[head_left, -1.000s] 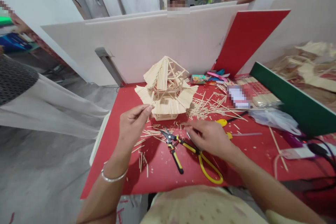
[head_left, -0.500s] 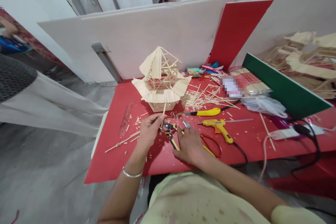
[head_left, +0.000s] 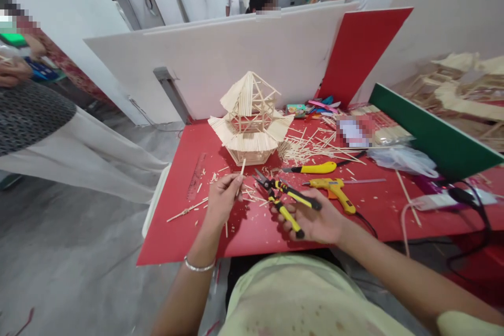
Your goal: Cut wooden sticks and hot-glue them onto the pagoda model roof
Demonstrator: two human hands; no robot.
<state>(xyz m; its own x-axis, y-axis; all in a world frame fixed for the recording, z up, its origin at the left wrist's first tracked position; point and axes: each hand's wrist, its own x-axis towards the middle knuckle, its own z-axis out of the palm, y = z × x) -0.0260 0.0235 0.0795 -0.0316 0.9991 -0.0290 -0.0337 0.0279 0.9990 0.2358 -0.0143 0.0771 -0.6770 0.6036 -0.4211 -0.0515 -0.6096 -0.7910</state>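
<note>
My left hand [head_left: 225, 195] pinches a thin wooden stick [head_left: 243, 166] between thumb and fingers, its tip pointing up toward the model. On my right palm, turned upward, rests a pair of cutters [head_left: 271, 185] with black-and-yellow handles. The fingers of my right hand [head_left: 315, 216] curl around the lower handle, and the handles are spread apart. The cutters' jaws point toward the stick without touching it. Just beyond both hands stands a pagoda-like model [head_left: 252, 142] of wooden sticks. Its upper roof is covered on the left, with bare framing on the right.
A yellow-handled knife [head_left: 318, 168] and a yellow glue gun [head_left: 334, 189] lie right of my hands on the red tabletop [head_left: 177, 244]. Loose sticks [head_left: 311, 144] pile beside the model. A ruler [head_left: 196, 176] is at left. A green board [head_left: 433, 134] stands at right. People are nearby.
My right hand has turned palm up and lifted the cutters off the table. My left hand keeps hold of the stick, now a little farther from the model. The view has shifted slightly.
</note>
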